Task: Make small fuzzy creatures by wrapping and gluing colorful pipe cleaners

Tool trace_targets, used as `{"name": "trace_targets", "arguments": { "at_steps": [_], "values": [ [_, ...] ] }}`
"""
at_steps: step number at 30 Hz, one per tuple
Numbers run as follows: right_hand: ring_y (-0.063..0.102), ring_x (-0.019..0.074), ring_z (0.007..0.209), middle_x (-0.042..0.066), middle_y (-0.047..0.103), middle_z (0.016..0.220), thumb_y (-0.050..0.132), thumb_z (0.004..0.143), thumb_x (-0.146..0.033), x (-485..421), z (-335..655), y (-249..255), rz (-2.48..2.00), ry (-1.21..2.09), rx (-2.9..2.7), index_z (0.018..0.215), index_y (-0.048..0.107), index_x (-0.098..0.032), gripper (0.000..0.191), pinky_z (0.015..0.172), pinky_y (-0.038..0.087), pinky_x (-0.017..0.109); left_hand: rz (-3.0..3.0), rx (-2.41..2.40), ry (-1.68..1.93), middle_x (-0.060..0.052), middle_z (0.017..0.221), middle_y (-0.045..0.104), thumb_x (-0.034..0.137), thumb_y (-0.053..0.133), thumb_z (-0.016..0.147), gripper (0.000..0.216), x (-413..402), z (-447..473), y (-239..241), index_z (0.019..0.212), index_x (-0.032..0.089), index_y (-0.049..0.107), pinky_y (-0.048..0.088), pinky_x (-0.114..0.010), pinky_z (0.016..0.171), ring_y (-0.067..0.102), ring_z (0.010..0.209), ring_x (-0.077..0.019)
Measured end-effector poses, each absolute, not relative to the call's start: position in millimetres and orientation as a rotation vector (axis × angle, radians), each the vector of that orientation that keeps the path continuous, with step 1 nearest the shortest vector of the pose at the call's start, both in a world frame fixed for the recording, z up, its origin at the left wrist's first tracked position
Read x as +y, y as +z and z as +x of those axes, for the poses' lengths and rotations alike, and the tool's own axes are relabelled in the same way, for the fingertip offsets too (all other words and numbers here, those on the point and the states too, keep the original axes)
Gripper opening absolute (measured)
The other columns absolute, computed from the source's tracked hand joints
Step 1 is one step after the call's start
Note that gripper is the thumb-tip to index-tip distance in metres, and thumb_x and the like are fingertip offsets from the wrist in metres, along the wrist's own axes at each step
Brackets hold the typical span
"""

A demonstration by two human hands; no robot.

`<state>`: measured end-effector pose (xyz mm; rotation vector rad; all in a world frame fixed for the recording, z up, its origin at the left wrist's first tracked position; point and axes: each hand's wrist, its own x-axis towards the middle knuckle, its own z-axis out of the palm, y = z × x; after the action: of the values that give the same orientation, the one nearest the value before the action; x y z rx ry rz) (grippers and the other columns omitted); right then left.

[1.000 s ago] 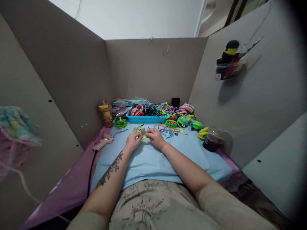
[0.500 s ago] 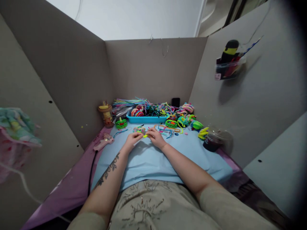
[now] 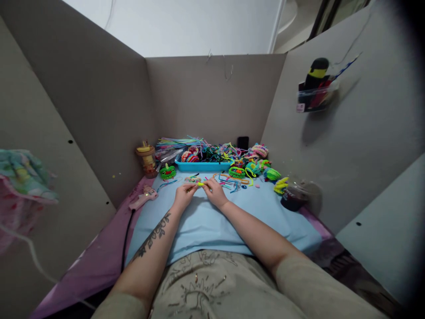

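Observation:
My left hand [image 3: 183,197] and my right hand [image 3: 214,192] meet over a light blue cloth [image 3: 212,221], fingers pinched together on a small yellow-green pipe cleaner piece [image 3: 200,184] held between them. Just beyond the fingertips lies a small multicoloured pipe cleaner figure [image 3: 193,179]. A tattoo runs along my left forearm. Further back, a blue tray [image 3: 202,166] holds several colourful pipe cleaner pieces.
A pink glue gun [image 3: 143,197] with a black cord lies left of the cloth. A yellow-lidded jar [image 3: 146,158] stands at the back left. Green and yellow figures [image 3: 272,173] and a dark round container [image 3: 294,198] sit at the right. Grey partition walls enclose the desk.
Both hands have shifted slightly away from me and lifted the yellow-green piece from the cloth's surface; the pinch stays closed.

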<state>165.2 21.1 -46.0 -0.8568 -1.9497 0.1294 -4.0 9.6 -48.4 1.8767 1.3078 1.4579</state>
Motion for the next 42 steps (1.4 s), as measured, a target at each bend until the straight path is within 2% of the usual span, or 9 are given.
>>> {"name": "trace_targets", "arguments": {
  "at_steps": [9,22,29,37,42],
  "values": [
    [0.052,0.0172,0.075,0.006,0.054,0.078,0.046,0.088,-0.024,23.5,165.4,-48.2,-0.957,0.094,-1.891,0.085,0.060,-0.015,0.017,0.071,0.042,0.027,2.082,1.579,1.402,-0.003,0.079,0.072,0.036,0.057,0.081,0.022,-1.1,-1.1,-44.6,0.088,0.020,0.071,0.045,-0.024,0.063,0.062,0.066,-0.0145],
    [0.054,0.0178,0.077,0.006,0.057,0.084,0.048,0.087,-0.026,23.1,165.0,-51.2,-1.128,0.030,-1.920,0.085,0.061,-0.017,0.016,0.070,0.041,0.027,2.197,1.618,1.365,-0.002,0.076,0.070,0.033,0.053,0.083,0.020,-6.6,2.0,-41.2,0.081,0.020,0.069,0.041,-0.023,0.062,0.060,0.066,-0.0133],
    [0.054,0.0191,0.082,0.006,0.059,0.084,0.050,0.087,-0.027,19.6,164.2,-49.0,-1.161,-0.155,-1.995,0.081,0.065,-0.020,0.018,0.069,0.040,0.027,2.265,1.664,1.294,-0.003,0.074,0.069,0.033,0.052,0.084,0.021,-10.6,3.9,-37.9,0.079,0.019,0.067,0.039,-0.023,0.061,0.059,0.066,-0.0135],
    [0.052,0.0219,0.091,0.010,0.060,0.094,0.049,0.088,-0.027,17.6,164.6,-47.6,-1.250,-0.250,-2.133,0.086,0.065,-0.020,0.017,0.070,0.040,0.029,2.333,1.840,1.154,-0.003,0.082,0.069,0.033,0.053,0.082,0.017,-11.1,4.7,-40.9,0.083,0.021,0.066,0.038,-0.025,0.062,0.061,0.075,-0.0168],
    [0.052,0.0219,0.090,0.010,0.060,0.093,0.048,0.090,-0.027,17.7,164.4,-46.4,-1.293,-0.237,-2.198,0.086,0.065,-0.021,0.019,0.071,0.040,0.030,2.418,1.880,1.050,-0.003,0.085,0.069,0.026,0.054,0.081,0.012,-14.1,6.6,-39.3,0.085,0.022,0.064,0.038,-0.025,0.063,0.060,0.077,-0.0170]
  ]
}}
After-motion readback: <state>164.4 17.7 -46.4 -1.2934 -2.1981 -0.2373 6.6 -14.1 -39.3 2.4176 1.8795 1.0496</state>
